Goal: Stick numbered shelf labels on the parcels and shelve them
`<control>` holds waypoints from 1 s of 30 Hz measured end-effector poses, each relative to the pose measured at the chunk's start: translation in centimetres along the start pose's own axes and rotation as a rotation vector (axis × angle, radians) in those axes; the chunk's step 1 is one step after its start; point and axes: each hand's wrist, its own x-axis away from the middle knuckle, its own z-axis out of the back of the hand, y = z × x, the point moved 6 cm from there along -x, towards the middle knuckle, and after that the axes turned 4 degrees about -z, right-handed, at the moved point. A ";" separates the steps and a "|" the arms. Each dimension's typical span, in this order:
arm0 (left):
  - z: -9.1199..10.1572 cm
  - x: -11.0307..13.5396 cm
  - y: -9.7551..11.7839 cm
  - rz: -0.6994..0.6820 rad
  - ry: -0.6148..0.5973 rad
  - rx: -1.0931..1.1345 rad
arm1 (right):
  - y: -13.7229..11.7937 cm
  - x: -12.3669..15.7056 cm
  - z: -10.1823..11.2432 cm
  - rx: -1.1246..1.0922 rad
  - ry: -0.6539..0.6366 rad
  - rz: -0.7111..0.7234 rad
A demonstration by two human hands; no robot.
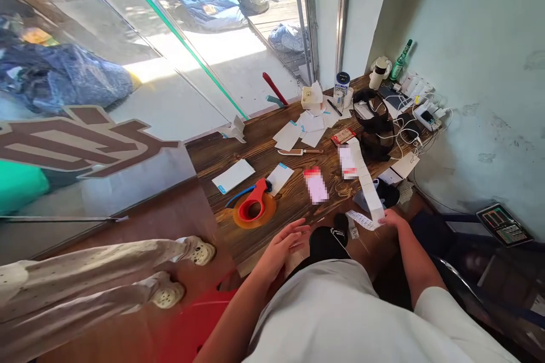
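My right hand point(392, 219) pinches the lower end of a long white paper strip point(365, 178) that runs back across the wooden table point(272, 131). Near that hand, a printed end of paper point(361, 219) hangs past the table's front edge. My left hand point(283, 247) is held at the front edge with its fingers stretched out and nothing in them. Blurred pink-and-white packets lie beyond it, one packet point(315, 186) in the middle and another point(348, 162) beside the strip. A red tape dispenser point(259, 195) with a wide tape roll lies to the left.
White cards point(233, 176) and a knife point(300, 152) lie on the table. Black headphones point(371, 108), tangled white cables point(400, 130) and a green bottle point(401, 60) are at the right back. A person's legs point(106, 266) show at left, near a red stool point(200, 317).
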 end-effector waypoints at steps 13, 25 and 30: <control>-1.6 0.3 1.2 -0.060 -0.120 -0.020 | -15.0 10.0 14.3 -0.832 0.355 0.577; -15.7 -5.6 1.1 -0.162 -0.416 -0.052 | -18.7 13.8 1.1 -0.504 -0.266 0.472; -12.1 -10.5 -0.3 -0.127 -0.035 -0.093 | -15.8 8.3 9.2 -0.337 0.020 0.409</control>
